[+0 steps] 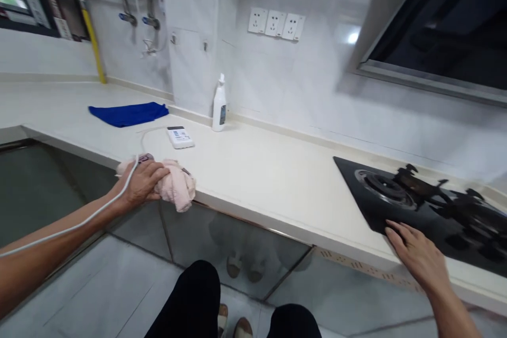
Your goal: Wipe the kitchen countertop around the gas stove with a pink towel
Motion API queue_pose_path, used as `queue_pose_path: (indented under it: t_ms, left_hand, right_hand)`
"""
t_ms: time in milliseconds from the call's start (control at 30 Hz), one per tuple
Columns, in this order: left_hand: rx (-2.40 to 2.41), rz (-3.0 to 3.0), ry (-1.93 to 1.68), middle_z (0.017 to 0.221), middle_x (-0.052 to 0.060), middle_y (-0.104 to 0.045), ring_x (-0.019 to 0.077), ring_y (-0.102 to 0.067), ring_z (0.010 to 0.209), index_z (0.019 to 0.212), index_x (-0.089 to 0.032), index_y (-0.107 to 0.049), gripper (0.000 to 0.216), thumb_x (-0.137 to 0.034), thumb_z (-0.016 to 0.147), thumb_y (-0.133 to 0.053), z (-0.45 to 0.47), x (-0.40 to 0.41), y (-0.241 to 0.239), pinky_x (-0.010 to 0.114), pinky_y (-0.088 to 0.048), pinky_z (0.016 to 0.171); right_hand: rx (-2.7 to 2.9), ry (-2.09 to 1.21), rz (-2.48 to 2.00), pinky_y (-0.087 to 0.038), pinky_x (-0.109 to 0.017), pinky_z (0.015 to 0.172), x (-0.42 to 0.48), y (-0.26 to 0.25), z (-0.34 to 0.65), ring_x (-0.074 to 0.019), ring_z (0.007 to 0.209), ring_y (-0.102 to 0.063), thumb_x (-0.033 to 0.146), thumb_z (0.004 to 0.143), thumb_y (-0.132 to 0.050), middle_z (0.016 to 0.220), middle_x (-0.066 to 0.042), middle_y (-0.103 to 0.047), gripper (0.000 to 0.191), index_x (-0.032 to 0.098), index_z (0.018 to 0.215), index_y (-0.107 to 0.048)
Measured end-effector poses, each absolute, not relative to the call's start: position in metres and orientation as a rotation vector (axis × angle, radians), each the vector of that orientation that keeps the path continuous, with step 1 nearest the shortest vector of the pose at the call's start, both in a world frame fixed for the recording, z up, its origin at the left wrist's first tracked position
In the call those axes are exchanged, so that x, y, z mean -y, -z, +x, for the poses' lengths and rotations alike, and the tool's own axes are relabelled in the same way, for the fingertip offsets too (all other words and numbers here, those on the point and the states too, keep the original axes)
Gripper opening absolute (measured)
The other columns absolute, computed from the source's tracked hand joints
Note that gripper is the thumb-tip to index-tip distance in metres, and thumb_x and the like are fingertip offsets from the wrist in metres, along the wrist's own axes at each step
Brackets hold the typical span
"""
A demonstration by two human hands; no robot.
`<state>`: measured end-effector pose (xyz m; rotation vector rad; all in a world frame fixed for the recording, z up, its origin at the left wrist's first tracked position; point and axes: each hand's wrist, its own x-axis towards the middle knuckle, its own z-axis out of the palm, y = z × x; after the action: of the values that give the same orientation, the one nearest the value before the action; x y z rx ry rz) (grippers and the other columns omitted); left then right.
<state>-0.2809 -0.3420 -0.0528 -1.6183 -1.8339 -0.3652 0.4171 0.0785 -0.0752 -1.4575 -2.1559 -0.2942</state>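
My left hand is closed on a bunched pale pink cloth at the counter's front edge, part of the cloth hanging over it. A white cable runs along my left forearm and over that hand. Just beyond lies a white box-shaped device with a dark end and printed label. My right hand rests on the front edge of the black gas stove, fingers loosely stretched, holding nothing.
A folded blue cloth lies at the back left of the white counter. Against the wall stands a white spray bottle. A range hood overhangs the stove. Grey cabinet doors are below the counter.
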Motion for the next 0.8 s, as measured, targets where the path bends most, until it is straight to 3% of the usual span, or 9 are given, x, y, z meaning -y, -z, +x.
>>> queue_pose_path:
  t_ms: [133,267,400,567,667,800]
  left_hand:
    - [1.785,-1.649,0.344,0.129,0.017,-0.070,0.0375,-0.058,0.118,0.122,-0.018,-0.067,0.062,-0.067,0.098,-0.037,-0.270,0.327,0.063,0.064,-0.034,0.111]
    - [1.764,-1.662,0.320,0.131,0.012,-0.068,0.0390,-0.056,0.122,0.124,-0.021,-0.065,0.056,-0.063,0.100,-0.037,-0.227,0.299,0.071,0.064,-0.032,0.113]
    - [1.754,-1.760,0.300,0.134,0.013,-0.068,0.0380,-0.058,0.124,0.127,-0.023,-0.065,0.040,-0.042,0.092,-0.062,-0.159,0.267,0.068,0.057,-0.039,0.110]
    - [1.732,-1.804,0.216,0.134,0.015,-0.067,0.0387,-0.059,0.122,0.134,-0.024,-0.061,0.055,-0.031,0.082,-0.077,-0.050,0.221,0.057,0.064,-0.039,0.109]
    - [1.648,-1.959,0.231,0.134,0.014,-0.066,0.0359,-0.057,0.124,0.137,-0.022,-0.057,0.054,-0.032,0.087,-0.074,0.018,0.186,0.051,0.061,-0.043,0.107]
    - [1.542,-2.200,0.292,0.128,0.015,-0.065,0.0329,-0.057,0.121,0.139,-0.016,-0.053,0.040,-0.025,0.100,-0.054,0.104,0.135,0.046,0.061,-0.044,0.103]
  right_hand:
    - [2.136,0.161,-1.547,-0.044,-0.059,0.112,-0.072,0.070,0.412,-0.0359,0.135,-0.056,0.074,0.091,-0.027,0.143,-0.010,-0.062,0.073,0.032,0.133,-0.069]
    - [2.115,0.166,-1.556,-0.041,-0.057,0.113,-0.066,0.067,0.407,-0.0339,0.135,-0.054,0.071,0.094,-0.027,0.143,-0.009,-0.061,0.069,0.033,0.133,-0.068]
    - [2.103,0.160,-1.544,-0.041,-0.057,0.113,-0.066,0.067,0.406,-0.0338,0.135,-0.054,0.070,0.095,-0.028,0.143,-0.009,-0.061,0.067,0.033,0.132,-0.069]
    - [2.088,0.158,-1.528,-0.039,-0.056,0.114,-0.066,0.068,0.405,-0.0336,0.135,-0.054,0.068,0.096,-0.031,0.142,-0.009,-0.062,0.064,0.032,0.131,-0.070]
    - [2.081,0.176,-1.504,-0.039,-0.055,0.114,-0.066,0.068,0.403,-0.0333,0.134,-0.054,0.064,0.097,-0.032,0.141,-0.010,-0.063,0.061,0.031,0.130,-0.071]
    - [2.067,0.187,-1.492,-0.039,-0.055,0.114,-0.064,0.067,0.401,-0.0333,0.133,-0.054,0.061,0.099,-0.033,0.140,-0.010,-0.064,0.058,0.031,0.130,-0.072]
